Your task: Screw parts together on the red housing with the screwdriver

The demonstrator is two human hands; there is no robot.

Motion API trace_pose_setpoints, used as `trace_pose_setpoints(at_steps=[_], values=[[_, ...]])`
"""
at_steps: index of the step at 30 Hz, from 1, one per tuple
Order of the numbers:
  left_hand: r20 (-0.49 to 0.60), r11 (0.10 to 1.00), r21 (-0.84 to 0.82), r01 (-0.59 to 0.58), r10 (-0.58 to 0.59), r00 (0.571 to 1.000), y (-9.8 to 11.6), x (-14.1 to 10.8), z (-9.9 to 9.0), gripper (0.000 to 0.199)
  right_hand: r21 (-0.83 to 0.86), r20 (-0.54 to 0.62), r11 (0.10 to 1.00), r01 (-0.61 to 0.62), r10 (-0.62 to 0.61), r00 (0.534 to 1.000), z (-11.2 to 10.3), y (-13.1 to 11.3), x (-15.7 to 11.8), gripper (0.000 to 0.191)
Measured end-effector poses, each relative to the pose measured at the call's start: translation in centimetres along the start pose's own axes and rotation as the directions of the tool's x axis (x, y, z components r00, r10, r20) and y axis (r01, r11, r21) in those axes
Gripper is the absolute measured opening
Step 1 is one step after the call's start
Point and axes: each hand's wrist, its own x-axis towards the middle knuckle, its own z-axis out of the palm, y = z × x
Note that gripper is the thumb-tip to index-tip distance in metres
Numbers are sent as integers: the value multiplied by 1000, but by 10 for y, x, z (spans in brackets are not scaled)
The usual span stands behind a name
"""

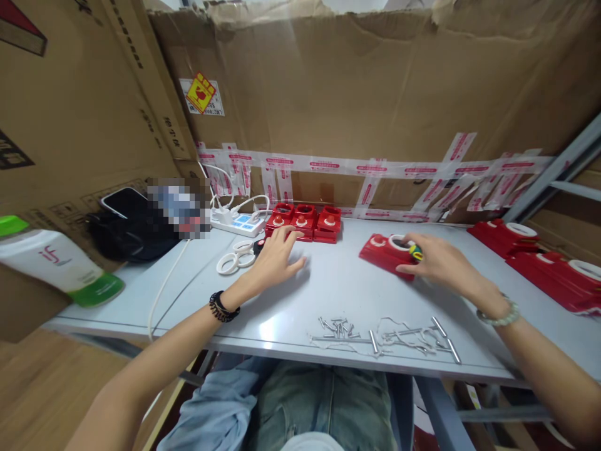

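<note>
Several red parts (303, 220) stand side by side at the back middle of the grey table. My left hand (279, 254) reaches over their front edge with its fingers apart, beside a small black object and white rings (228, 264). To the right, a separate red part (379, 255) with a white ring on top lies at an angle. My right hand (429, 260) is curled at its right end, holding a yellow-green and black tool (416, 252), of which only one end shows. Small screws (338, 327) and metal T-shaped rods (373, 341) lie near the front edge.
More red parts (554, 279) sit at the far right. A power strip (238, 223) with cables, a black bag (136, 232) with a phone, and a white-green bottle (59, 263) are at left. Cardboard (328, 94) walls the back.
</note>
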Motion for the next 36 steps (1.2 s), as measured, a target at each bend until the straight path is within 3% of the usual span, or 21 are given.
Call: trace_pose_setpoints(at_steps=[3,6,10,12,14,16,18,22,25,36], values=[[100,990,-109,-88,99,990,13,-2,-7,54,128,117,972,196,-211,971,0,-53,0,44],[183,963,-216,-162,203,962,29,-1,-14,76,239,179,933,268,-313,933,2,-97,3,45],[265,943,-294,-157,238,934,41,6,-12,93,401,98,847,348,-417,903,1,-124,11,56],[322,943,-316,-105,211,923,41,11,-9,96,485,14,832,270,-315,949,-3,-125,13,38],[354,943,-328,-62,183,917,38,13,-6,95,612,-68,784,102,-77,995,-10,-118,15,21],[340,927,-369,-64,199,919,34,14,-3,89,775,-95,631,-44,184,978,-15,-106,17,14],[292,889,-448,-94,245,924,29,13,-2,80,884,-67,457,-100,334,940,-19,-91,19,12],[158,804,-582,-118,254,954,21,10,0,75,937,14,317,-146,384,923,-23,-69,23,30],[101,802,-585,-119,218,971,17,9,1,72,958,95,208,-197,417,904,-23,-68,23,36],[145,799,-601,-36,153,977,14,9,-1,67,989,26,106,-101,550,835,-6,-75,23,20]])
